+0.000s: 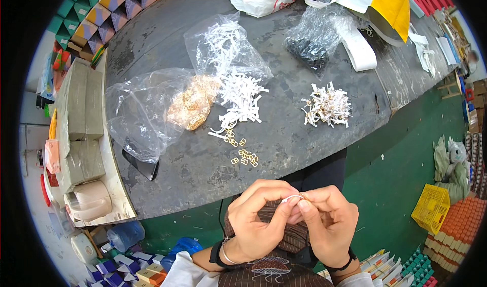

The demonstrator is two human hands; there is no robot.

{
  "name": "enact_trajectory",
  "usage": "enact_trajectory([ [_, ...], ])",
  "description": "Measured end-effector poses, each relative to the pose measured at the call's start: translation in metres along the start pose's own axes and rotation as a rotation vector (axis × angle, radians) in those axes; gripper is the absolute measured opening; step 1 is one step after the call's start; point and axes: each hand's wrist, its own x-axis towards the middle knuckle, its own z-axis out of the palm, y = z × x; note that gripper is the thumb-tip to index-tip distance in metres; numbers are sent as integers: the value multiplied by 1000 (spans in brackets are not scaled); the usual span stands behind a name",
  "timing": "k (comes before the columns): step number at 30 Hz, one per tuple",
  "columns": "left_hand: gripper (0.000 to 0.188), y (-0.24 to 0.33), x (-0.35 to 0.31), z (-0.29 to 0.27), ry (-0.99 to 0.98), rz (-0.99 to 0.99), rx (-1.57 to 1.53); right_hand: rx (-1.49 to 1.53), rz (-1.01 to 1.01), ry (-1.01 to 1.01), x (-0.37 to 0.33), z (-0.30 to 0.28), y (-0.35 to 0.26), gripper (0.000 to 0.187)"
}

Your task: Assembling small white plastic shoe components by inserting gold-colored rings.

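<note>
Threading a white strip onto a gold buckle
Both hands meet over the lap: left hand and right hand pinch one strip between closed fingertips, palms turned inward. A finished pile lies on the table; loose buckles and unused strips suggest much remains

A thin white strap, bent into a small arc, is pinched at lower centre of the frame.
</note>
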Motion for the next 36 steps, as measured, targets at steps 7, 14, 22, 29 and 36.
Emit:
enact_trajectory([
  [7, 8, 6, 4, -3, -77, -108, 42, -158, 63, -88, 8, -9, 3, 12],
  [14, 3, 12, 15, -15, -235, -444, -261, -117, 129, -175, 11, -17, -4, 13],
  [22, 5, 10, 15, -20, -263, -481, -341, -113, 78, -147, 11, -14, -4, 12],
  [29, 5, 13, 19, -19, -264, -464, -287, -182, 25, -116, 13, -14, -3, 11],
  [36, 4, 14, 22, -17, -260, -383, -163, -251, -39, -84, 12, -14, 0, 12],
])
